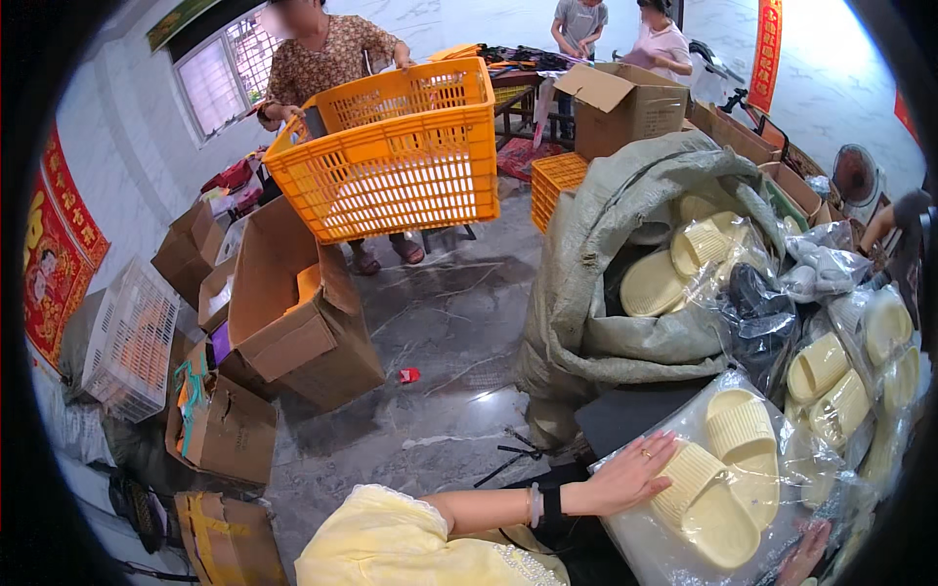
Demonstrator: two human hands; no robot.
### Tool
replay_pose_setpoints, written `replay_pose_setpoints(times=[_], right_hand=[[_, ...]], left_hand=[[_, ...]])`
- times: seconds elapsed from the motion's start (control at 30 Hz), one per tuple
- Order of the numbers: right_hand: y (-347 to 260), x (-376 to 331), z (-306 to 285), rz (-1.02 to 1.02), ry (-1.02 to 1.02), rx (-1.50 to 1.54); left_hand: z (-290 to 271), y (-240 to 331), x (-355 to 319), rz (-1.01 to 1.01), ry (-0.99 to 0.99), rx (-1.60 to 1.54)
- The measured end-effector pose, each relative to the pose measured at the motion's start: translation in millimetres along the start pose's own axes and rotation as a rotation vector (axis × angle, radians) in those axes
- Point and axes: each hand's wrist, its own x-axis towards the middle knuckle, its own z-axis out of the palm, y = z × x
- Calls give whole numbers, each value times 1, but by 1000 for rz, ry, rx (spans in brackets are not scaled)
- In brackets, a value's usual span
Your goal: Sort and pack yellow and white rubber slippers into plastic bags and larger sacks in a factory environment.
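Grey stone floor, cardboard boxes and sacks around me.
My left hand [630,476] lies flat, fingers spread, on the bagged pale yellow slippers [718,488]; my right hand [806,552] beside them, fingers unclear.

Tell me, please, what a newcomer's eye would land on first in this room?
Most striking is the big orange crate that another person carries at upper centre. To the right, a grey sack spills bagged pale-yellow slippers. At the bottom, the person's left hand lies flat on a clear bag of yellow slippers, while the right hand only peeks in beneath the bag at the lower edge.
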Motion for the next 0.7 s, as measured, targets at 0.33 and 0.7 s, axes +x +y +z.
replay_pose_setpoints(times=[0.33,0.7], right_hand=[[39,-44,30,126,-254,431],[43,-87,13,454,-395,766]], left_hand=[[-13,-5,13,-15,-6,239],[-4,-9,11,25,-74,316]])
